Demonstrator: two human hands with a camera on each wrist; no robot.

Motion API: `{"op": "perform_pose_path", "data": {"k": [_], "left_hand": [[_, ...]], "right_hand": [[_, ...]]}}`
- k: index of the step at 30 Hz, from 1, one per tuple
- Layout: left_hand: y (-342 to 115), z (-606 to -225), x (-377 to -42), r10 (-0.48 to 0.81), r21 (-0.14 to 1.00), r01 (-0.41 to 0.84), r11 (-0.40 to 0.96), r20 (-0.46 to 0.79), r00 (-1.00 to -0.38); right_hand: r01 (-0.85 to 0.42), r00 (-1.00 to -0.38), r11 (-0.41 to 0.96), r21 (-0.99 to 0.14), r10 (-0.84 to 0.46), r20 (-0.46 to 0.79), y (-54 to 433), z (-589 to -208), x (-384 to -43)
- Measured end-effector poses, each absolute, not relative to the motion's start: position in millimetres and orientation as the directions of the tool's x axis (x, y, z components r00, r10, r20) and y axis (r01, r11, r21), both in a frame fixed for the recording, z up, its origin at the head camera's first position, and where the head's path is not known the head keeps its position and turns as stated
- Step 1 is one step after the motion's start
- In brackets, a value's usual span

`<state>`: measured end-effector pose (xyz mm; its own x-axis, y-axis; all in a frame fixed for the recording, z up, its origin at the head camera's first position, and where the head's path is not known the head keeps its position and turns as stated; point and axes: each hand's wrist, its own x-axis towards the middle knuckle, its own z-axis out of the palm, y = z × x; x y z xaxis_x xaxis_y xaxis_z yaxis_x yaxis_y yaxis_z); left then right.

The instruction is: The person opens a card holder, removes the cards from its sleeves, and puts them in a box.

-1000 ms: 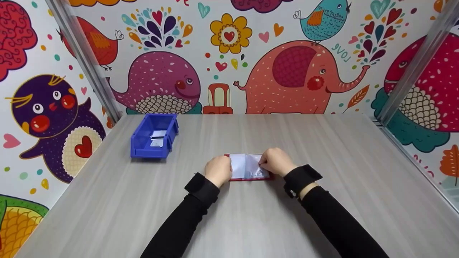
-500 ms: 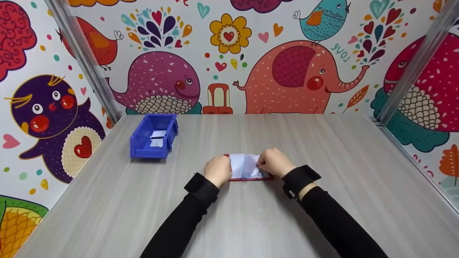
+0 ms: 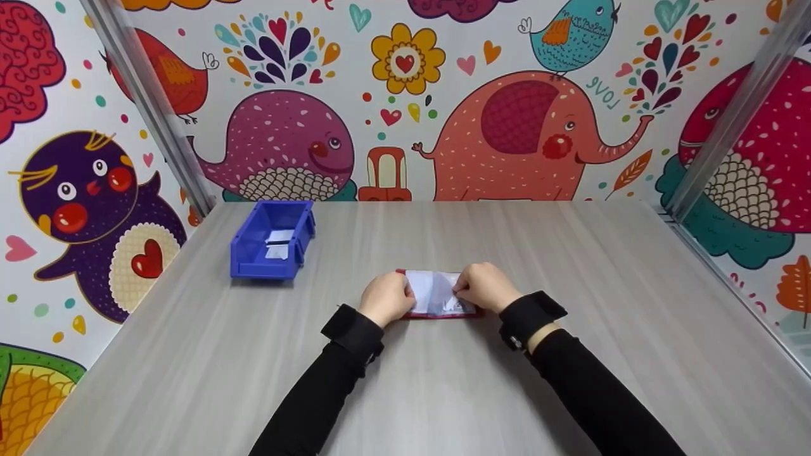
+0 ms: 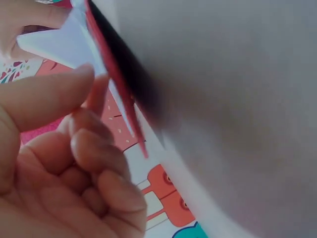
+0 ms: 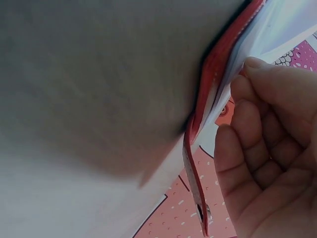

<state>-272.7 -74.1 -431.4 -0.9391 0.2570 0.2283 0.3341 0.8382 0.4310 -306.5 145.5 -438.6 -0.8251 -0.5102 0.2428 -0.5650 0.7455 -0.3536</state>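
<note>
Both your hands were at the open red card holder [image 3: 419,292], near the middle of the tabletop [image 3: 405,392], well in from its side edges, with open room in front and to the right. Your right hand [image 3: 486,287] pinched a lifted plastic sleeve [image 3: 441,296]; your left hand [image 3: 386,299] was curled at the left edge, but whether it gripped anything I couldn't tell. The blue bin [image 3: 263,271], rigid and open-topped, stood well apart at back left. The sleeve was thin and translucent, the strap [image 5: 194,173] narrow, the tabletop greyish wood grain
</note>
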Motion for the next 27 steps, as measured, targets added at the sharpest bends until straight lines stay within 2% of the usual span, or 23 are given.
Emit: {"op": "perform_pose_path", "data": {"k": [7,14,27], "left_hand": [[-65,-427,-274,0.213,0.524,0.335,0.783,0.279,-0.936],[-52,-425,-270,0.23,0.585,0.365,0.724,0.295,-0.928],[-43,-431,-265,0.303,0.526,0.485,0.698,0.398,-0.866]], "right_hand": [[-0.574,-0.819,0.74,-0.351,-0.518,0.247,145,-439,-307],[-0.566,-0.824,0.746,-0.35,-0.511,0.244,146,-439,-308],[-0.567,-0.824,0.747,-0.347,-0.511,0.247,146,-440,-308]]}}
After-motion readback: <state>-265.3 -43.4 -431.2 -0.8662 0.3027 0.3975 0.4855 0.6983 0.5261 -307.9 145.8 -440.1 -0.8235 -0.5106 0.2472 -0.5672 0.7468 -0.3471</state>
